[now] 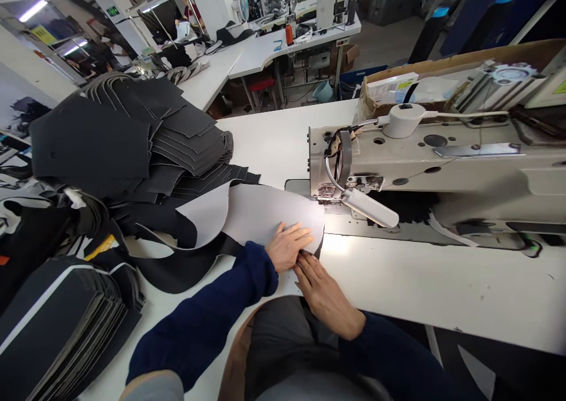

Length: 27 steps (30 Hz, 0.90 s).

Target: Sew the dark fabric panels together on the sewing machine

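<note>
A curved fabric panel (260, 209), light grey on top with a black underside, lies on the white table, its right end beside the sewing machine's needle area (329, 197). My left hand (289, 246) rests flat on the grey face, fingers stretched toward the machine. Close against it, my right hand (325, 292) has its fingers together at the panel's near edge, with the thumb on the near side; the fingertips are partly hidden. More of the black and grey material (177, 268) curls up to the left. A small lamp (371, 207) lights the panel's right end.
Tall stacks of dark cut panels (92, 135) stand at the back left. Another dark stack (48, 324) with a white stripe sits at the near left. Behind the machine is a cardboard box (365, 97) of odds and ends. Other worktables (260, 53) stand beyond.
</note>
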Each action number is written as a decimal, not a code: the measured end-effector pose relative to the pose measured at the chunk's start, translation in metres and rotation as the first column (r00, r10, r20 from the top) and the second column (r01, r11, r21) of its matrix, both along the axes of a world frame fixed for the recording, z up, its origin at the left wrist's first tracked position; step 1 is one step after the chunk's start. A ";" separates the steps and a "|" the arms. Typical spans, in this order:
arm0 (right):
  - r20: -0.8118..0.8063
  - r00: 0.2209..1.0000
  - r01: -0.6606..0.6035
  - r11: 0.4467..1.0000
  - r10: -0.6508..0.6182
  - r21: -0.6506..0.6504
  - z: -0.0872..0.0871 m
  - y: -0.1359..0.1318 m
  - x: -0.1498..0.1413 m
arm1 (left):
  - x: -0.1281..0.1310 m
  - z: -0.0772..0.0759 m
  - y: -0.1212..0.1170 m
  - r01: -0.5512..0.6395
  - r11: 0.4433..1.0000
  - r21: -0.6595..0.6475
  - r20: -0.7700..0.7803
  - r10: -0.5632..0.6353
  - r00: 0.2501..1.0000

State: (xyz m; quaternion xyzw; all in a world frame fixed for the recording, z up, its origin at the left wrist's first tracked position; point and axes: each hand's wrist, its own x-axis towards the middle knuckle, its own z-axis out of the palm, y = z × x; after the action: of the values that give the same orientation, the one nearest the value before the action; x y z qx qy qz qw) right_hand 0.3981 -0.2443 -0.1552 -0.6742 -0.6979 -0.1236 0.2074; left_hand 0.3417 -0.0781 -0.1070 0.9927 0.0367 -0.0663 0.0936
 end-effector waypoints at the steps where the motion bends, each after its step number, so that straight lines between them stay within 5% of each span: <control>1: -0.006 1.000 0.001 1.000 -0.001 -0.011 0.000 0.002 -0.001 | 0.001 -0.001 -0.001 0.002 1.000 0.024 0.003 -0.002 1.000; 12: 0.056 0.997 0.049 0.999 -0.048 -0.012 -0.003 0.026 0.006 | 0.028 -0.005 0.004 0.001 0.987 0.160 0.089 -0.015 0.996; 21: 0.048 0.996 0.077 0.996 -0.075 -0.034 -0.011 0.047 0.011 | 0.042 -0.002 0.021 0.156 0.983 0.101 0.059 -0.162 0.985; 27: 0.073 0.992 0.106 0.994 -0.104 -0.031 -0.012 0.057 0.020 | 0.049 -0.012 0.026 0.120 0.985 0.121 0.108 -0.133 0.985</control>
State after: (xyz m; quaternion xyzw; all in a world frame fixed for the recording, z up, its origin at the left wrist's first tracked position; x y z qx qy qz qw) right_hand 0.4181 -0.1869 -0.1676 -0.7088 -0.6704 -0.1461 0.1639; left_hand 0.3903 -0.0518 -0.1190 0.9989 -0.0282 -0.0123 0.0341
